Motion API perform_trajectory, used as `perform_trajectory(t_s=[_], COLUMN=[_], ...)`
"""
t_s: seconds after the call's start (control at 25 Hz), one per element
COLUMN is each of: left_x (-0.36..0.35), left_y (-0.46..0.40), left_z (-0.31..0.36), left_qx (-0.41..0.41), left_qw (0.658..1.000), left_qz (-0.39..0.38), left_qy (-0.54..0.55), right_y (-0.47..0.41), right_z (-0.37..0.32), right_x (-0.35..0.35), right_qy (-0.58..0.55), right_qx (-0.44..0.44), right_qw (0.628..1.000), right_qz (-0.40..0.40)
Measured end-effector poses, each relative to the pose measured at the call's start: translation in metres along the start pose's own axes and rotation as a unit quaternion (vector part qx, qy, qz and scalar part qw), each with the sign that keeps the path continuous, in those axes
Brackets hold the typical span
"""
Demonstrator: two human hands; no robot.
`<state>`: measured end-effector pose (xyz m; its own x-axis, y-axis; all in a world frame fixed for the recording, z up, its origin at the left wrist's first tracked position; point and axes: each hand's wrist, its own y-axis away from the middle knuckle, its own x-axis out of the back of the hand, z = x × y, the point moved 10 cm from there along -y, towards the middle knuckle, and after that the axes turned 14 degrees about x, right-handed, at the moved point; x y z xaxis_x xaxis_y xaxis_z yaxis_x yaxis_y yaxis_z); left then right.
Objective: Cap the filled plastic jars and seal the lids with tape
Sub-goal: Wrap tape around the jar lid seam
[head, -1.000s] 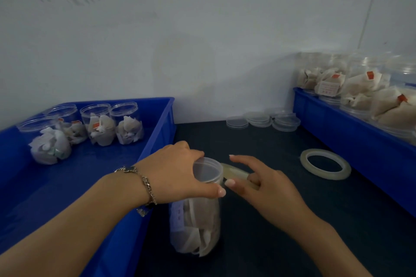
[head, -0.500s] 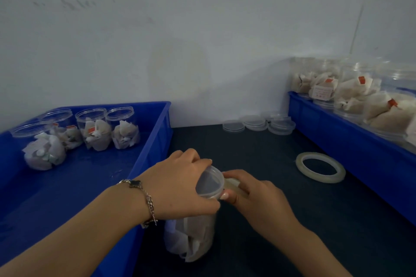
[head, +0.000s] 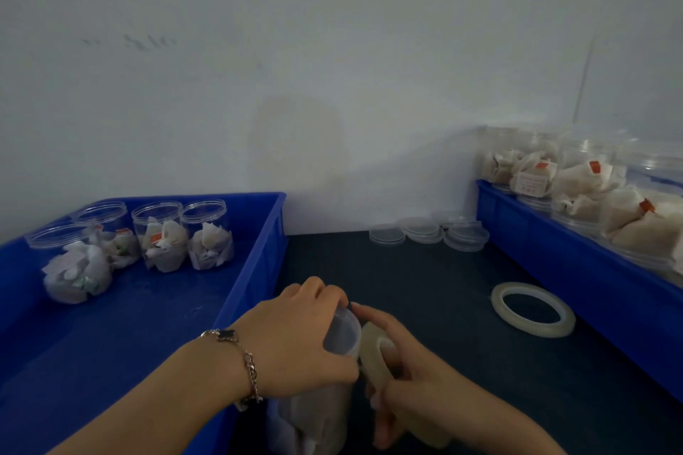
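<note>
Left hand [head: 295,336] grip round jar [head: 314,417] lid [head: 342,334], tape roll [head: 375,358] alongside in right hand [head: 425,392].

I see my left hand [head: 299,336] reaching in from the lower left, palm down, fingers curled over the top and thumb at the near rim, a silver chain bracelet [head: 242,362] on the wrist. My right hand [head: 417,380] comes from the lower right, fingers wrapped in a grip, index finger stretched toward the left fingertips.
</note>
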<state>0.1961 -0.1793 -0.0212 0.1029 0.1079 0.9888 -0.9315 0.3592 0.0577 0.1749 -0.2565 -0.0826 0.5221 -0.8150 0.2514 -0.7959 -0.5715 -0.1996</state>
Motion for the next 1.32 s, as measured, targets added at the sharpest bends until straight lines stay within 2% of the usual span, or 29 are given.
perform_trajectory(t_s=[0.08,0.2,0.4,0.68,0.76,0.88,0.96,1.04,1.2,1.32], left_x=[-0.001,-0.004,-0.003,-0.007,-0.007,-0.01,-0.013,-0.012,-0.01,-0.016], left_y=[-0.001,-0.003,-0.006,-0.006,-0.005,-0.005,-0.004,-0.003,0.0,0.0], left_z=[0.004,0.006,0.003,-0.003,-0.001,0.003,0.008,0.011,0.01,0.005], left_qx=[-0.007,-0.012,-0.014,-0.002,-0.007,-0.021,-0.037,-0.052,-0.066,-0.049], left_qw=[1.0,1.0,0.999,1.0,1.0,0.999,0.998,0.997,0.989,0.988], left_qz=[-0.007,-0.007,0.003,-0.027,-0.023,-0.037,-0.047,-0.052,-0.093,-0.117], left_qy=[-0.002,-0.023,-0.043,-0.006,-0.017,-0.025,-0.017,0.008,0.096,0.087], right_y=[-0.002,-0.001,0.0,0.009,0.009,0.011,0.013,0.014,0.012,0.009], right_z=[-0.001,0.003,-0.013,-0.025,-0.029,-0.036,-0.038,-0.04,-0.035,-0.032], right_x=[-0.002,0.004,0.023,0.034,0.032,0.024,0.023,0.023,0.026,0.022], right_qy=[0.007,0.048,0.195,0.249,0.309,0.423,0.454,0.438,0.323,0.235], right_qx=[0.001,-0.014,0.062,0.093,0.12,0.16,0.172,0.174,0.153,0.157], right_qw=[1.0,0.998,0.975,0.957,0.935,0.881,0.86,0.865,0.916,0.942], right_qz=[-0.004,0.035,0.083,0.116,0.124,0.137,0.158,0.173,0.184,0.183])
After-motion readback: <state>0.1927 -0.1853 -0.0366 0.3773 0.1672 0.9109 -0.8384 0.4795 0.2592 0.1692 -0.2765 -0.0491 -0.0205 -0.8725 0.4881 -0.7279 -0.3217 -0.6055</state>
